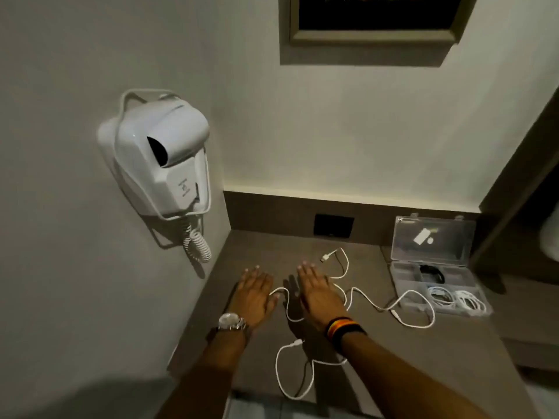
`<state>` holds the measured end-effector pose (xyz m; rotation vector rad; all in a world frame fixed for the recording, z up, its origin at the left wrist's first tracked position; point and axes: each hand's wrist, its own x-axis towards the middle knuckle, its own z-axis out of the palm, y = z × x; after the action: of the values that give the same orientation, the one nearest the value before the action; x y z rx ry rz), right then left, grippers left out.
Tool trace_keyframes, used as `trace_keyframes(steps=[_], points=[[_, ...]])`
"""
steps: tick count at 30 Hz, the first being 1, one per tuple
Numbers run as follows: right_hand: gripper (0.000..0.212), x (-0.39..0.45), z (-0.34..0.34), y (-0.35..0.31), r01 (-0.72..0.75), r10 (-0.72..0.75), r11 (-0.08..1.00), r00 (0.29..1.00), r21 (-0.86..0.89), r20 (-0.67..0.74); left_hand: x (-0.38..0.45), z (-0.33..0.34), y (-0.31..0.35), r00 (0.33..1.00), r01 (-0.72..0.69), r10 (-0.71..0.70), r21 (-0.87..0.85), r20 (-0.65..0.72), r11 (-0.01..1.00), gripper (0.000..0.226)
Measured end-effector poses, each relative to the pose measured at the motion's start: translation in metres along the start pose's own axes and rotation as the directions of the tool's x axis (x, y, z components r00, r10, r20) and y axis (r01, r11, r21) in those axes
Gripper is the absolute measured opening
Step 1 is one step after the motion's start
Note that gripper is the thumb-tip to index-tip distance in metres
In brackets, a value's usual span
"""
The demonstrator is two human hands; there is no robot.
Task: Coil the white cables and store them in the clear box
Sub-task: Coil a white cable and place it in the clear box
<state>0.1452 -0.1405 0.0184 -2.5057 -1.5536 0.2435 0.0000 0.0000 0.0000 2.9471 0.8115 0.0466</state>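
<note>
White cables lie uncoiled on the brown counter (378, 358). One long cable (364, 297) snakes from a plug at the back, under my right hand, toward the clear box (405, 278). A second cable (279, 373) loops near the front edge. The clear box stands open at the right, lid up, with coiled white cables (456, 299) and a dark item in its compartments. My left hand (254, 294), wearing a watch, and my right hand (317, 293), wearing a striped wristband, hover flat, palms down, fingers apart, holding nothing.
A white wall-mounted hair dryer (160, 158) with a curly cord hangs on the left wall. A black socket plate (333, 225) sits in the back panel. A framed picture (375, 25) hangs above. A dark panel (520, 189) borders the right side.
</note>
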Motion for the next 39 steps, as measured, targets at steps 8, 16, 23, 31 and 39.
trace_keyframes(steps=[8, 16, 23, 31, 39], points=[[0.060, 0.032, 0.071, 0.003, 0.034, -0.045, 0.980, 0.998, 0.194, 0.050, 0.006, 0.067, -0.019, 0.989, 0.062, -0.069, -0.058, -0.131, 0.996, 0.032], [0.014, 0.040, 0.057, 0.012, -0.153, 0.215, 0.706, 0.977, 0.691, -0.003, 0.021, 0.028, 0.003, 0.923, 0.169, -0.352, -0.657, -0.157, 0.735, 0.035], [0.011, 0.028, -0.024, 0.050, -0.194, 0.302, 0.270, 0.947, 0.943, 0.109, 0.020, -0.064, 0.025, 0.953, 0.253, -0.159, -0.966, 0.258, -0.050, 0.028], [0.029, -0.041, -0.110, 0.038, -0.102, 0.190, 0.584, 0.982, 0.805, -0.014, 0.039, -0.144, 0.065, 0.997, 0.005, -0.047, -0.700, 0.055, -0.714, 0.036], [0.025, -0.105, -0.202, 0.017, 0.222, -0.186, 0.961, 0.960, 0.167, -0.209, 0.057, -0.162, 0.107, 0.981, -0.194, 0.018, -0.974, -0.193, 0.118, 0.032]])
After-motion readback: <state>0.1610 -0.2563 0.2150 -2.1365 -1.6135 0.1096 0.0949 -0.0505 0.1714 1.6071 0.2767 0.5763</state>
